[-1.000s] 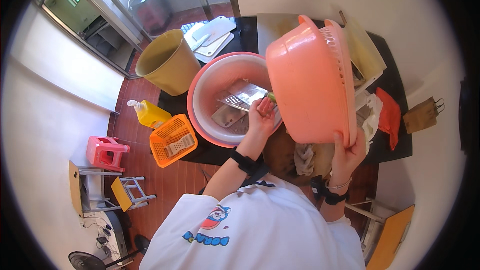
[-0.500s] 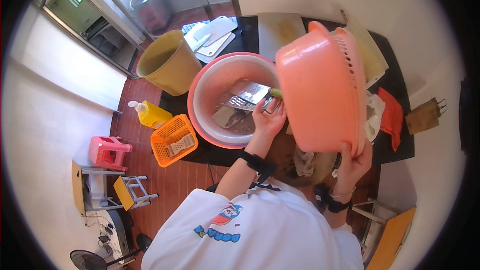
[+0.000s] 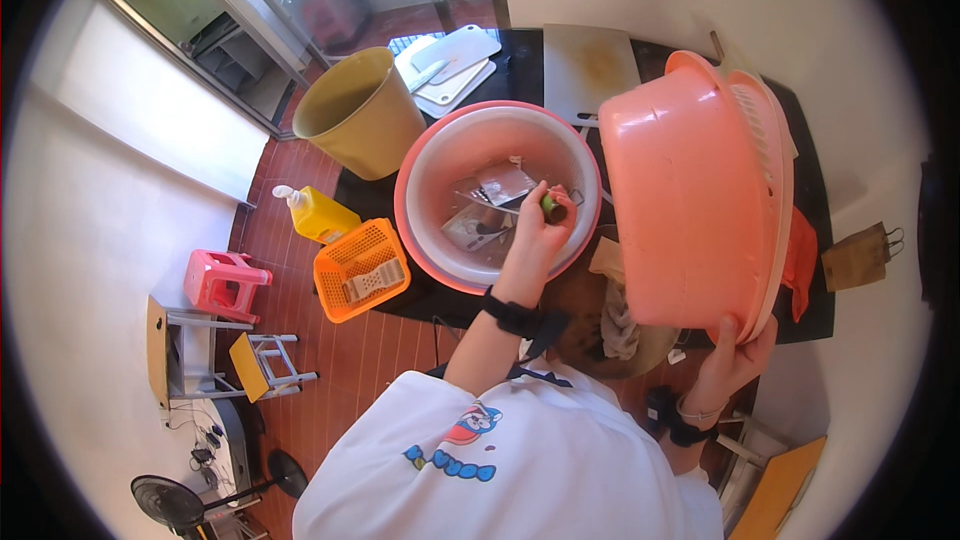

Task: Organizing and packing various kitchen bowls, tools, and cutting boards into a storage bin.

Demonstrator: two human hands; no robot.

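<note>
My left hand (image 3: 545, 230) is closed round the green handle (image 3: 553, 206) of a kitchen knife, whose blade looks thin, almost edge-on. It is over a whitish inner bowl (image 3: 437, 155) nested in a pink basin (image 3: 407, 220). Flat metal pieces lie inside, among them a shiny plate (image 3: 506, 182) and a dark-marked piece (image 3: 478, 228). At the right, my right hand (image 3: 740, 360) grips the lower rim of a large pink basin (image 3: 690, 200), tipped on its side with a slotted pink strainer (image 3: 757, 140) against its mouth.
An orange basket (image 3: 333, 265) with a grater (image 3: 372, 281) stands left, beside a yellow pump bottle (image 3: 325, 215) and a tan bucket (image 3: 370, 130). White cutting boards (image 3: 465, 50) lie behind. Grey cloth (image 3: 620, 325) and a red bag (image 3: 800, 260) are at the right. Stools (image 3: 225, 285) stand on the floor.
My left hand, open beside the green handle before, has closed round it and turned the knife. The tipped pink basin has moved right with my right hand, away from the nested bowls.
</note>
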